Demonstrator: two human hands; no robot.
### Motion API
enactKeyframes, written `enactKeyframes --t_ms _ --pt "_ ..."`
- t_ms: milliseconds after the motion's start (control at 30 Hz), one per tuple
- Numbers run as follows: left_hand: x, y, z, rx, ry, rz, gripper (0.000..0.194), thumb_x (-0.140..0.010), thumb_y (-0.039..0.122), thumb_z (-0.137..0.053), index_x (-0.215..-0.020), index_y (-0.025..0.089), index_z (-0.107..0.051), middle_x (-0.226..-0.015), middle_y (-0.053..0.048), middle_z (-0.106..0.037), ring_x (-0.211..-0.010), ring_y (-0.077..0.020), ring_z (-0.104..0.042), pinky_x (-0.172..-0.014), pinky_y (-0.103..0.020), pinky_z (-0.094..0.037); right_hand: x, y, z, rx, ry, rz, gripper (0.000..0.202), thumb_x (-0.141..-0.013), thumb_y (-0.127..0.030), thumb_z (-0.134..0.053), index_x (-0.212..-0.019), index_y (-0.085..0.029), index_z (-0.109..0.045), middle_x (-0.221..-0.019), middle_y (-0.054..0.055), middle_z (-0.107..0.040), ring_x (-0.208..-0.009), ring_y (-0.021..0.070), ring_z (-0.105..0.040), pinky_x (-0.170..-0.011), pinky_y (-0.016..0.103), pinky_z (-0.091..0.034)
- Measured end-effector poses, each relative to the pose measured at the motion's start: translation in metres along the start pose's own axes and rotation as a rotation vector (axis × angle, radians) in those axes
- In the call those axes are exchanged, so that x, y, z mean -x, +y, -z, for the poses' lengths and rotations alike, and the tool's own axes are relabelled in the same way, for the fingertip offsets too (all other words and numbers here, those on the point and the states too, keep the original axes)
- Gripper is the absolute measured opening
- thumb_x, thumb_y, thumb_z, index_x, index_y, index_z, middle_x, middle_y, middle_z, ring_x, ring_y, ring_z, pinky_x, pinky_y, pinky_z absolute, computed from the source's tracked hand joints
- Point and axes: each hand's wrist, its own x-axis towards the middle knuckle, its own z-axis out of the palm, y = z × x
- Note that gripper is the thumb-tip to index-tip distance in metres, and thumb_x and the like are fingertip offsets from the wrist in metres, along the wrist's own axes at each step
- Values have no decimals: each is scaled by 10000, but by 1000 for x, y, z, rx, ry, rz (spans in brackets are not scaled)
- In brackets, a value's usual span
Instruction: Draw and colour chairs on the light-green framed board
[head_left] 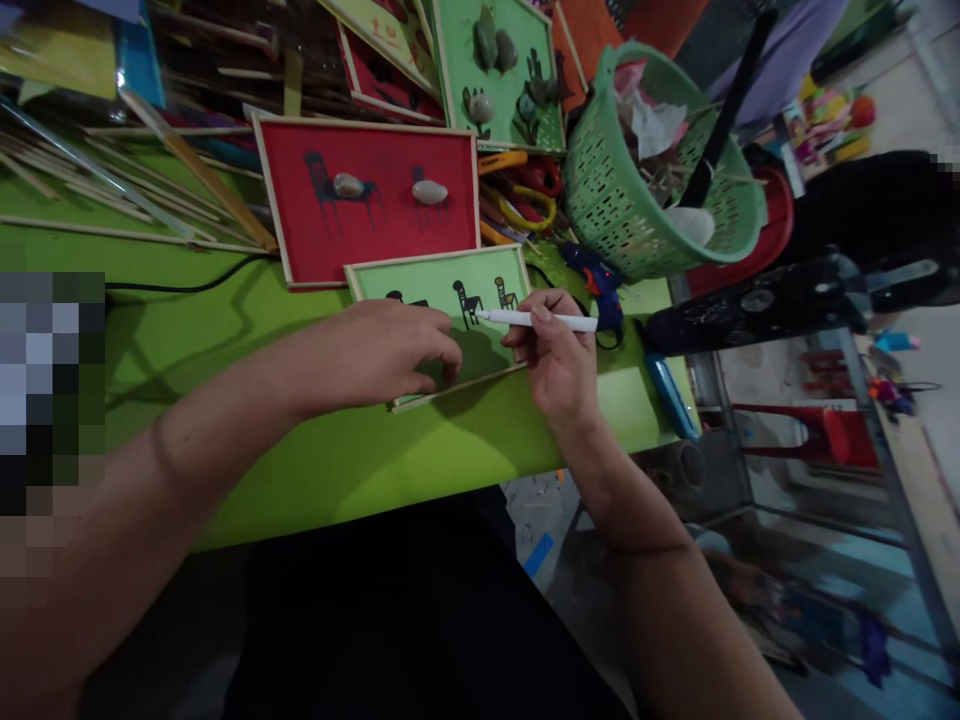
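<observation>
My right hand [559, 360] is closed around a white marker pen [551, 320], which lies almost level with its tip pointing left. The tip is over or beside the middle black chair drawing [468, 303] on a light green board [480, 355] with a thin wooden frame. Over the board's left part rests my left hand [397, 350], fingers loosely bent and apart, with nothing seen in it. It partly covers another dark chair drawing. A third chair drawing [506, 294] shows near my right fingers.
Behind stands a red framed board [382, 205] with chair drawings and two stones. A green basket [652, 190] full of scraps is at the right, beside a blue glue gun [596, 280]. Scissors [525, 205] and wooden sticks [82, 190] lie around. A blue case [671, 395] sits near the table's right edge.
</observation>
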Motion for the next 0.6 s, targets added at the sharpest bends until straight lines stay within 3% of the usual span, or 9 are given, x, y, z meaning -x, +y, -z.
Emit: enactKeyframes --t_ms 367,600 --pt "-2 11 -1 -91 -12 1 182 -977 184 -566 -877 198 -718 -979 -69 -714 -781 -198 -630 -668 -328 -393 0 2 2 -14 -31 -5 263 -944 -475 -792 -899 -254 -655 -680 -45 -638 -589 99 -580 -503 219 -423" --pt "7 -14 12 66 180 9 202 -945 281 -538 -1002 211 -719 -1008 -54 -722 -901 -205 -668 -776 -303 -467 -1 1 1 -29 -31 2 291 -940 -505 -795 -893 -255 -653 -682 -47 -627 -588 99 -584 -490 211 -421"
